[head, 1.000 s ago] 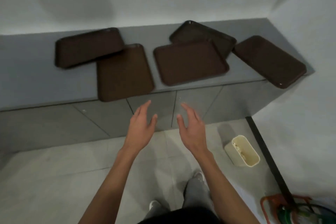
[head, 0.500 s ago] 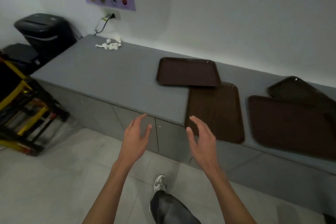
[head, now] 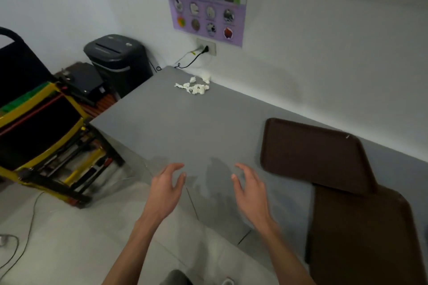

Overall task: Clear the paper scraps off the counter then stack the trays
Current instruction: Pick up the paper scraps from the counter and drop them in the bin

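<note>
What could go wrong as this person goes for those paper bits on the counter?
1. The paper scraps lie in many small pieces near the far end of the counter; a careless sweep could knock some onto the floor.
2. The near tray seems to jut past the front edge, with the far tray resting on its corner; a bump might tip it.

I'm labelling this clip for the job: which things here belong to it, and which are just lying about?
Job: scraps, counter, back tray, front tray.
Lying about: shredder, poster, cart, outlet.
</note>
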Demonstrator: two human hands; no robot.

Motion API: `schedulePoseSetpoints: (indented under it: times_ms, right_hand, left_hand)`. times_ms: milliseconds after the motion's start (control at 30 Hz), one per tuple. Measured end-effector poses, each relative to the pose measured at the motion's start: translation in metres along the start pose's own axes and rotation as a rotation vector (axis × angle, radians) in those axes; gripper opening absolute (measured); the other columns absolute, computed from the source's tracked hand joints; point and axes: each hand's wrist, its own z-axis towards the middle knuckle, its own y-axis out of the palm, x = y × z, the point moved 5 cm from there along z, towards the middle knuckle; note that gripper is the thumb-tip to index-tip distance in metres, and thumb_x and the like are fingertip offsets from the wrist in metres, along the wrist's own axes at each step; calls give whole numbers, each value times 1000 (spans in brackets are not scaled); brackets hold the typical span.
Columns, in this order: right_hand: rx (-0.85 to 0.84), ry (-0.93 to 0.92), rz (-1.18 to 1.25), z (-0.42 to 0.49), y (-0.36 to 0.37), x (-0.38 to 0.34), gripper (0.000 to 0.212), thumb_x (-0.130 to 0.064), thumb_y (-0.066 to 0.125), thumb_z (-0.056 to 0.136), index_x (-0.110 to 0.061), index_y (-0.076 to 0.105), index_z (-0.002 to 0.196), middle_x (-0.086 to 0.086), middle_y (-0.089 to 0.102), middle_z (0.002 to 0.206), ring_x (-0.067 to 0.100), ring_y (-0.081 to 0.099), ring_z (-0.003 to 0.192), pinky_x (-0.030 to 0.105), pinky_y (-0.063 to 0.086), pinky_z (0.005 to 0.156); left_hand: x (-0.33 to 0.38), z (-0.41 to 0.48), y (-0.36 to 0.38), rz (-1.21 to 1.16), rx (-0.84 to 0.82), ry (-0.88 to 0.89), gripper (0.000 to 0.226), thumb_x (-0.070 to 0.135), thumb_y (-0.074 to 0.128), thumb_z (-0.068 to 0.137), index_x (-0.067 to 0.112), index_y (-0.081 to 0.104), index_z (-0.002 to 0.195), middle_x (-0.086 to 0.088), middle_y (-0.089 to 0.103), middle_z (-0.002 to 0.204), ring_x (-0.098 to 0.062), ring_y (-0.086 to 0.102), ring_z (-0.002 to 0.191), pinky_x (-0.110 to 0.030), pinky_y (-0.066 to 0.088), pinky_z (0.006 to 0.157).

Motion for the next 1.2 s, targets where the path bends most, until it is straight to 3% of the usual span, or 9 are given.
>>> schedulePoseSetpoints:
  times_ms: [133, 300, 467, 633, 767, 933, 1067, 1200]
  right_hand:
    - [-10, 11, -33, 76, 43, -5, 32, -23, 66, 102, -16, 66, 133, 1, 70, 133, 23, 66, 122, 25, 42, 108]
    - [-9, 39, -108, 171, 98, -16, 32, -26, 66, 102, -19, 64, 133, 1, 69, 132, 24, 65, 121, 30, 45, 108]
    - [-24, 93, -183, 281, 154, -35, 34, -32, 60, 104, -27, 58, 138, 1, 65, 138, 29, 63, 123, 40, 51, 104]
    - [-18, 100, -336, 427, 211, -44, 30, -31, 54, 104, -32, 52, 134, 3, 64, 134, 34, 63, 120, 46, 54, 95]
    - [-92, 83, -459, 538, 255, -35, 43, -16, 51, 99, -30, 51, 139, 3, 58, 143, 36, 57, 122, 47, 53, 98]
    - [-278, 24, -689, 620, 292, -19, 66, -16, 73, 91, -31, 49, 150, 2, 53, 150, 32, 58, 128, 47, 53, 101]
    - [-272, -30, -761, 630, 309, -4, 40, -6, 55, 101, -17, 65, 138, 12, 61, 134, 35, 59, 122, 43, 54, 100]
    - [-178, -20, -827, 609, 303, 1, 34, 0, 52, 100, -11, 73, 125, 14, 67, 119, 33, 64, 111, 37, 51, 91]
  left_hand:
    - [-38, 79, -5, -6, -8, -8, 25, 28, 64, 101, 20, 68, 124, 10, 71, 124, -14, 68, 112, -34, 53, 101]
    - [-81, 204, -1, 8, -85, 23, 25, 19, 64, 99, 17, 69, 123, 2, 72, 123, -19, 68, 112, -32, 51, 99]
    - [-106, 353, 8, 76, -205, 134, 25, 14, 64, 97, 15, 68, 122, -6, 72, 119, -27, 67, 112, -32, 46, 99]
    - [-108, 501, 28, 161, -288, 283, 34, 16, 57, 99, 19, 59, 133, -9, 65, 126, -32, 64, 113, -43, 52, 97]
    - [-105, 593, 61, 258, -334, 388, 37, 17, 54, 97, 21, 54, 134, -13, 62, 123, -39, 62, 111, -48, 53, 92]
    - [-108, 663, 115, 262, -400, 480, 45, 14, 60, 95, 21, 56, 140, -14, 59, 134, -38, 60, 119, -48, 51, 99]
    - [-127, 677, 149, 318, -512, 545, 47, 11, 62, 95, 24, 60, 140, -14, 60, 134, -38, 59, 118, -46, 48, 104]
    - [-138, 667, 148, 316, -442, 572, 37, 8, 69, 93, 19, 70, 128, -14, 66, 118, -36, 66, 105, -45, 56, 96]
